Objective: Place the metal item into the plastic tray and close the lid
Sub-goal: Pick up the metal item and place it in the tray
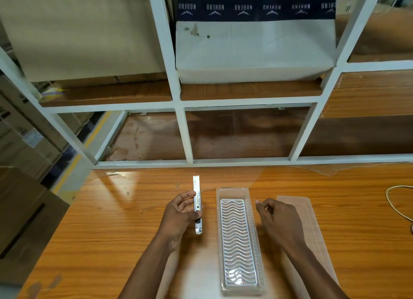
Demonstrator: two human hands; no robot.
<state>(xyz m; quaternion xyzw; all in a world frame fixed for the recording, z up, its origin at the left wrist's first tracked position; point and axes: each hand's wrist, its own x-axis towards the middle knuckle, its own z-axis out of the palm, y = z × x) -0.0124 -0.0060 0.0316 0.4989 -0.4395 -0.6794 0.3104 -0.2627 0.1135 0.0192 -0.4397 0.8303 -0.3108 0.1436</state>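
Observation:
A long, narrow metal item (197, 200) stands almost upright above the wooden table, pinched near its lower half by my left hand (180, 216). Just right of it lies the clear plastic tray (232, 192), long and open, with a white wavy-ribbed insert inside. My right hand (279, 220) hovers over the tray's right edge, fingers loosely curled and holding nothing. The translucent lid (312, 229) lies flat on the table to the right of the tray, partly hidden under my right forearm.
A white metal shelf frame (187, 133) rises at the table's far edge, with cardboard boxes (254, 50) on its upper shelf. A pale cable (396, 206) loops at the table's right edge. Stacked cartons (24, 142) stand on the floor to the left.

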